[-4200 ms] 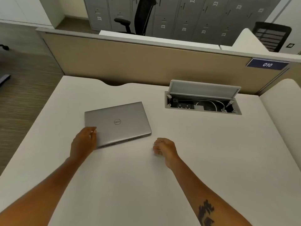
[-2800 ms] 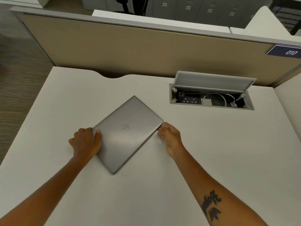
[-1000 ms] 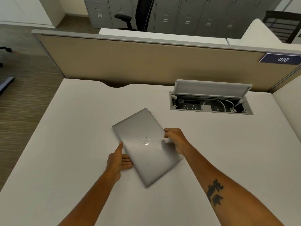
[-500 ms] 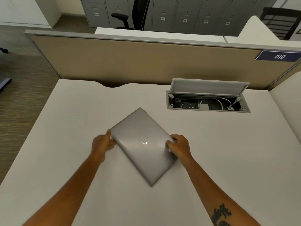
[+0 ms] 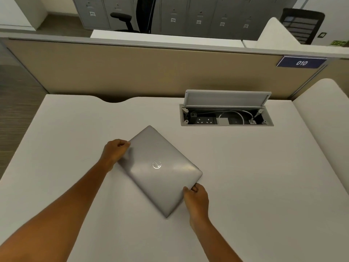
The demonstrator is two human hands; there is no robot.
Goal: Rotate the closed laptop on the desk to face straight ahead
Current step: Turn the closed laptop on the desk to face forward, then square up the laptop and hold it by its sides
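The closed laptop [image 5: 160, 169] lay flat near the middle of the table [image 5: 264, 186], turned diagonally, with one corner pointing to 12 o'clock and the opposite corner to 6 o'clock. It was not yet square to the table edge.

The left hand [image 5: 114, 151] held the laptop's edge at 10 o'clock, its fingers [image 5: 122, 143] curled closed over the rim. The right hand [image 5: 196, 197] held the edge at 4 o'clock, thumb on the lid, the other digits tucked under or against the side; how far under could not be told.

Risks, as judged from this position:
- The lid was smooth metal. A light edge grip could slip partway through the turn and leave the laptop skewed.
- Uneven force between the hands would likely slide the laptop sideways rather than pivot it.
- Pressing down while turning could scuff the base or the table.
- A wide swing could bring a corner toward the open cable box [image 5: 226, 118] at 1 o'clock, which sat well apart.

The cable box was recessed in the table, its flap [image 5: 226, 98] raised. It held sockets, a white cable [image 5: 238, 114] in a loop and a white adapter.
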